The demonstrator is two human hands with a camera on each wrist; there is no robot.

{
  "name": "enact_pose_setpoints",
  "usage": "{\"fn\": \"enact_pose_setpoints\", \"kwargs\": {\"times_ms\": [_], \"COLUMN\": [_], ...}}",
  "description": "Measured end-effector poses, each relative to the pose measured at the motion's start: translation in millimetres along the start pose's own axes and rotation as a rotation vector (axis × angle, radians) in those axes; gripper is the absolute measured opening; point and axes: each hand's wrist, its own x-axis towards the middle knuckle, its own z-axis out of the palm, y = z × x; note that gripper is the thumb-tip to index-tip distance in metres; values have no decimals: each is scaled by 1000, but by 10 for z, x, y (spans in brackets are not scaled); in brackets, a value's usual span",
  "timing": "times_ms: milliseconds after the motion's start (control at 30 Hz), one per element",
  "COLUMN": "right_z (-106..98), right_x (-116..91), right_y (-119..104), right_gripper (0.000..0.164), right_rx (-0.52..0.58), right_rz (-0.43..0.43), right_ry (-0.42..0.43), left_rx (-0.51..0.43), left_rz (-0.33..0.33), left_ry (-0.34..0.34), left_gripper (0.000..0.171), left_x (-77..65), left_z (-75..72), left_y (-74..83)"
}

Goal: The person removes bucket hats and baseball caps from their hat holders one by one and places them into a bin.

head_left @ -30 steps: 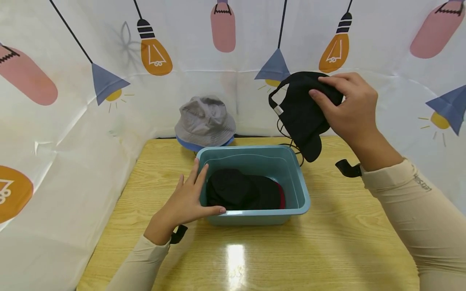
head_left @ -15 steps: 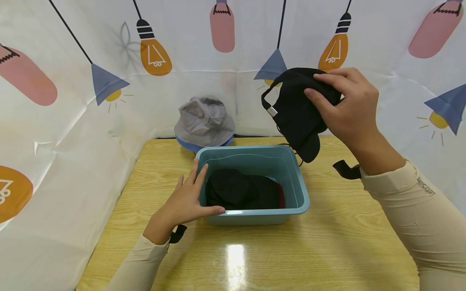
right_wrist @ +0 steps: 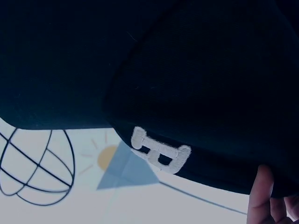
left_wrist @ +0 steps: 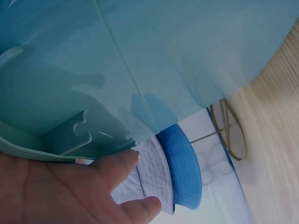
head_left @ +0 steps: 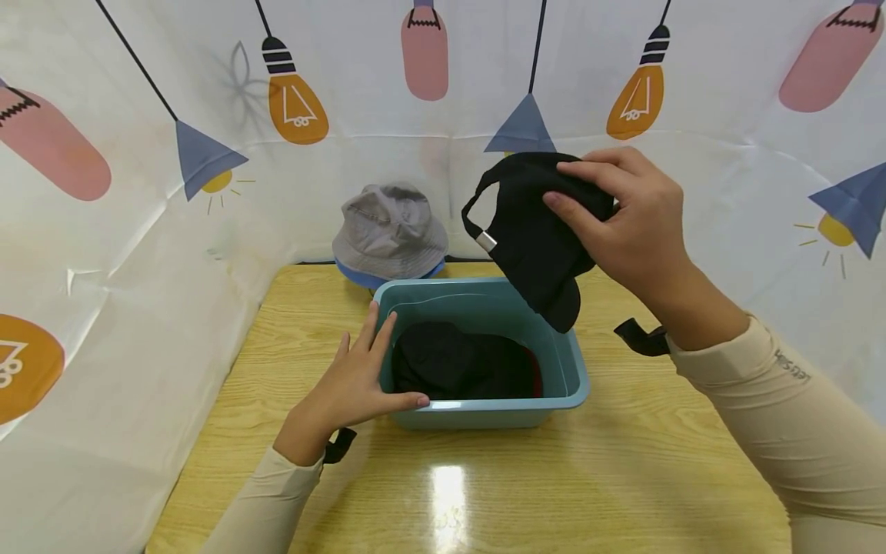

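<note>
My right hand (head_left: 630,223) pinches a black baseball cap (head_left: 533,223) by its crown, fingers on top and thumb below. The cap hangs tilted above the back right of a blue-green plastic basin (head_left: 477,419), brim downward and back strap to the left. In the right wrist view the cap's front (right_wrist: 154,93) carries white letter embroidery (right_wrist: 161,149). My left hand (head_left: 349,381) rests on the basin's left front corner, thumb along the near rim and fingers spread straight at the left side. Inside the basin lie black caps (head_left: 450,362), one with a red edge.
Behind the basin, a grey bucket hat (head_left: 394,231) sits over a blue brim (head_left: 360,277) at the table's back edge. A dark wire frame (right_wrist: 37,168) shows in the right wrist view. The wooden table (head_left: 554,485) meets a printed white backdrop (head_left: 484,192).
My right hand has carried the black cap left and lower, from right of the basin to over its back right part. The left hand and the basin stay where they were.
</note>
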Motion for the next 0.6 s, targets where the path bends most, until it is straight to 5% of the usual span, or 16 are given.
{"fn": "enact_pose_setpoints", "kwargs": {"times_ms": [600], "right_z": [270], "right_x": [-153], "right_y": [-220], "right_gripper": [37], "right_rx": [110], "right_rz": [-14], "right_ry": [-133], "left_rx": [-5], "left_rz": [-10], "left_ry": [13], "left_gripper": [133], "left_x": [2], "left_z": [9], "left_y": [-1]}}
